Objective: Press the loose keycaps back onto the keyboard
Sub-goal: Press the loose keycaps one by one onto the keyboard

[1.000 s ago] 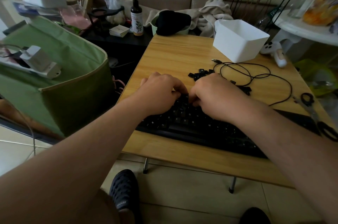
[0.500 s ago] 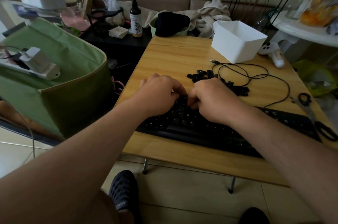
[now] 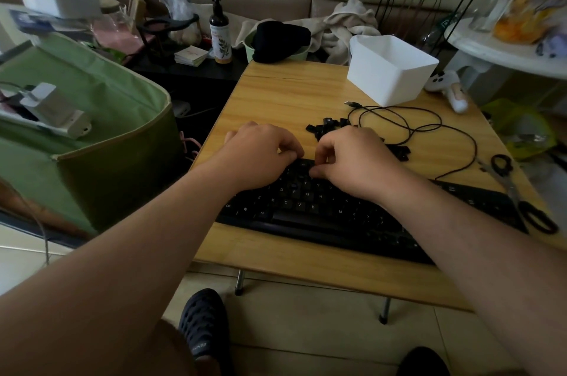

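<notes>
The black keyboard [image 3: 322,210] lies across the near half of the wooden table [image 3: 285,93]. Both hands hover over its upper left rows, knuckles up and fingers curled down. My left hand [image 3: 260,158] has its fingertips down on the top rows. My right hand [image 3: 352,161] sits right beside it, thumb and forefinger drawn close together at the keys; what is between them is hidden. A pile of loose black keycaps [image 3: 326,127] lies just beyond my right hand, with more keycaps [image 3: 402,153] to its right.
The keyboard's black cable [image 3: 408,127] loops over the table behind the keycaps. A white bin [image 3: 389,72] stands at the back, scissors [image 3: 518,191] lie at the right edge, and a green fabric box [image 3: 92,142] stands left of the table.
Both hands stay over the same upper rows; the right hand has drawn slightly back from the keycap pile, and its thumb and forefinger now show closer together.
</notes>
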`<state>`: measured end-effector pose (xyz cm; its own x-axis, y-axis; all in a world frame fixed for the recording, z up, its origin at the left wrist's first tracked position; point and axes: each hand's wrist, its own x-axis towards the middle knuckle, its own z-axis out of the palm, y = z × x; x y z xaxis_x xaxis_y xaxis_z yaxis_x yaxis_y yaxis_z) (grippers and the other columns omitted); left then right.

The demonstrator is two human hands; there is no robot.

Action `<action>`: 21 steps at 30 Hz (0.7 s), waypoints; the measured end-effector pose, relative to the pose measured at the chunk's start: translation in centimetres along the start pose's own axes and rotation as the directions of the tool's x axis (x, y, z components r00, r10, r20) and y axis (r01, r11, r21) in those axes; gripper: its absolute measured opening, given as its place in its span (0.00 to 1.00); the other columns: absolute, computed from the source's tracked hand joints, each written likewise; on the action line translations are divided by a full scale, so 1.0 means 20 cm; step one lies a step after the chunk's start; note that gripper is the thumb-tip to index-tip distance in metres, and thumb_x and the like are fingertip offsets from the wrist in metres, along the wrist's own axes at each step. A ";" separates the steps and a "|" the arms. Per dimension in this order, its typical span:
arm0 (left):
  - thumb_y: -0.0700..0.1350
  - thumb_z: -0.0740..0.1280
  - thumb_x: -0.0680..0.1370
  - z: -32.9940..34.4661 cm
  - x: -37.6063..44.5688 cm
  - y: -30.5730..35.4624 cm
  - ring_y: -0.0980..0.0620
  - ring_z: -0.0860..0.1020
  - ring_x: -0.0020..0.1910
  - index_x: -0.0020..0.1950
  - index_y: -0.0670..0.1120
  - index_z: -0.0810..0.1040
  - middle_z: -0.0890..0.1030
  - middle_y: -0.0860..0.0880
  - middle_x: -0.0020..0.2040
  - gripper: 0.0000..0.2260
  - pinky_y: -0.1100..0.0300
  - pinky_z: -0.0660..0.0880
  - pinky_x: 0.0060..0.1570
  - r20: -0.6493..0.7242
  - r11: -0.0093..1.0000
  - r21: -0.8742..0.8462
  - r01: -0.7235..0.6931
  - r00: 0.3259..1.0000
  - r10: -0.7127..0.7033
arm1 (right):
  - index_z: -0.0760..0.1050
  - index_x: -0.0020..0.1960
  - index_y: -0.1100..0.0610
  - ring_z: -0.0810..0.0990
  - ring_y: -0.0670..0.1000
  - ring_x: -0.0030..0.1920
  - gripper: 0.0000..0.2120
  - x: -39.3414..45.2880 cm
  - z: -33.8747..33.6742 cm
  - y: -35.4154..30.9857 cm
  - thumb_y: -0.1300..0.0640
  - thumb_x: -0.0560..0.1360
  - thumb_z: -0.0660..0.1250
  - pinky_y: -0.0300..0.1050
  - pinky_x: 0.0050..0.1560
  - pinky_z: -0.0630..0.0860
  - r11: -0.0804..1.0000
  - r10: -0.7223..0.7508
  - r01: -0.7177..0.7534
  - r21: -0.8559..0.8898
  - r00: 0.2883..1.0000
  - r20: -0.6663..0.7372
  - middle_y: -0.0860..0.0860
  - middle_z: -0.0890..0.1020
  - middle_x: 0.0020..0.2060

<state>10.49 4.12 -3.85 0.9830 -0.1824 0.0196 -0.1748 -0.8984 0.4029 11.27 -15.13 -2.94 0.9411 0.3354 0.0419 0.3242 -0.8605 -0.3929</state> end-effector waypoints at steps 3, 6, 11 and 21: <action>0.64 0.66 0.79 0.02 0.01 0.02 0.51 0.70 0.67 0.61 0.65 0.80 0.80 0.62 0.59 0.12 0.48 0.62 0.63 -0.021 0.999 -0.008 -0.037 0.999 0.037 | 0.82 0.41 0.48 0.76 0.41 0.38 0.07 0.02 -0.07 0.04 0.49 0.73 0.79 0.39 0.35 0.67 0.998 0.021 -0.019 0.055 0.999 -0.038 0.42 0.79 0.37; 0.67 0.69 0.76 0.05 0.01 0.04 0.51 0.69 0.68 0.62 0.65 0.78 0.79 0.61 0.61 0.16 0.47 0.63 0.64 -0.021 0.997 0.014 -0.070 0.997 0.071 | 0.83 0.42 0.49 0.76 0.44 0.37 0.05 0.04 -0.17 0.16 0.51 0.74 0.77 0.40 0.35 0.67 0.986 0.108 -0.088 0.139 0.983 -0.147 0.44 0.80 0.36; 0.64 0.72 0.75 0.05 0.04 0.06 0.51 0.69 0.68 0.60 0.66 0.78 0.78 0.63 0.59 0.15 0.47 0.63 0.65 -0.004 0.997 -0.014 -0.074 0.997 0.074 | 0.84 0.44 0.47 0.79 0.49 0.44 0.03 0.02 -0.26 0.41 0.53 0.75 0.76 0.44 0.43 0.71 0.968 0.249 -0.247 0.035 0.958 -0.143 0.47 0.82 0.42; 0.59 0.68 0.79 0.13 0.13 0.24 0.50 0.71 0.66 0.56 0.64 0.80 0.80 0.64 0.56 0.07 0.50 0.62 0.59 -0.034 0.991 -0.112 -0.080 0.997 0.076 | 0.85 0.41 0.49 0.78 0.46 0.40 0.13 -0.03 -0.21 0.39 0.39 0.73 0.76 0.41 0.34 0.67 0.933 0.358 -0.356 -0.058 0.933 0.031 0.46 0.83 0.38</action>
<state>12.07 -1.74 -4.24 0.9682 -0.2369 0.0810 -0.2451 -0.8308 0.4996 13.61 -23.59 -2.24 0.9913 0.0167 -0.1306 -0.0273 -0.9443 -0.3279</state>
